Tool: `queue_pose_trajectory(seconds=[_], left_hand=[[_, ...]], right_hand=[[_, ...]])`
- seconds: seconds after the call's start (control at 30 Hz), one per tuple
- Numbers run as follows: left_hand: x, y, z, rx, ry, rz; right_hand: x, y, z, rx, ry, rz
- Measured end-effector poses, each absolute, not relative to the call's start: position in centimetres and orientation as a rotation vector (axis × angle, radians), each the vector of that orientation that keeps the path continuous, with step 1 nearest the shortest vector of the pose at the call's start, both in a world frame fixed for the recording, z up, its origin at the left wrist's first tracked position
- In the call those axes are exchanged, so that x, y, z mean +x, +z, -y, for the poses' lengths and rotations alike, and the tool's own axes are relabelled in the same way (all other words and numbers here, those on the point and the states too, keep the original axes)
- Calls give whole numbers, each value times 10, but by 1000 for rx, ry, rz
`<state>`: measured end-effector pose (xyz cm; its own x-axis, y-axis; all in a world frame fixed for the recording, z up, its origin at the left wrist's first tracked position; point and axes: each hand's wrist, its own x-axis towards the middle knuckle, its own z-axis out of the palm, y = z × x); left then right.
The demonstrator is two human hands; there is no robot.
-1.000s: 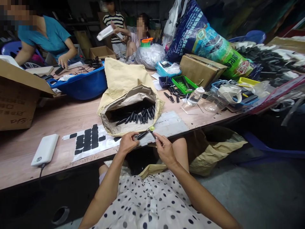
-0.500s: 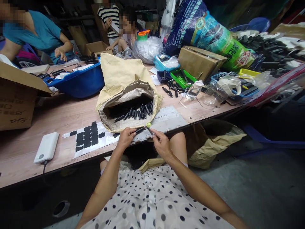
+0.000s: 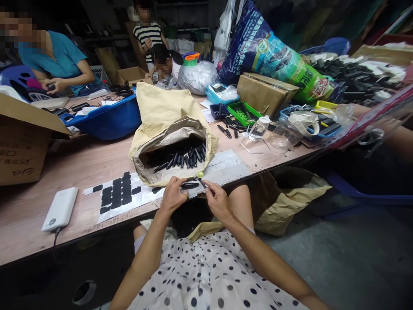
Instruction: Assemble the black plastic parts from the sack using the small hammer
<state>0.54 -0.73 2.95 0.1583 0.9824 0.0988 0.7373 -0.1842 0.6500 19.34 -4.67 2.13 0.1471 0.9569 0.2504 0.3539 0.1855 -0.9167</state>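
My left hand (image 3: 174, 197) is closed at the board's front edge, with a black pen-shaped piece (image 3: 189, 185) between its thumb and index finger. Between both hands is a small yellow-green round thing (image 3: 200, 174), close to my left fingertips; what supports it is unclear. My right hand (image 3: 217, 200) pinches a thin dark stick (image 3: 203, 183) that points up toward the round thing. Just beyond, a paper sack (image 3: 161, 99) lies with its mouth facing me. Several black pen-shaped pieces (image 3: 190, 158) are inside it. Under the work is a pale grey board (image 3: 230, 163).
Left of the sack lie a sheet of black stickers (image 3: 118, 191) and a white power bank (image 3: 60, 209). A blue basin (image 3: 109, 116) and cardboard box (image 3: 24, 137) stand farther left. Rightward are a green tray (image 3: 243, 113), water bottle (image 3: 259, 128) and clear jug (image 3: 285, 131). Other people sit opposite.
The black piece at my left hand has swung lower, and my left thumb is now below it. The right hand keeps its pinch. Across the table, a co-worker's hands have come together.
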Motion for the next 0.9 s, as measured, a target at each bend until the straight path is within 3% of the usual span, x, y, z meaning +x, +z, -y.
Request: queue_pose_trajectory(seconds=[0.2, 0.53, 0.9], left_hand=[[24, 36, -5, 1994, 653, -1616], [9, 30, -2, 1109, 1137, -1408], [-7, 17, 10, 1750, 1014, -1575]], right_hand=[[194, 21, 48, -1344, 734, 1394], [199, 39, 45, -1319, 735, 1256], [195, 32, 50, -1331, 710, 1363]])
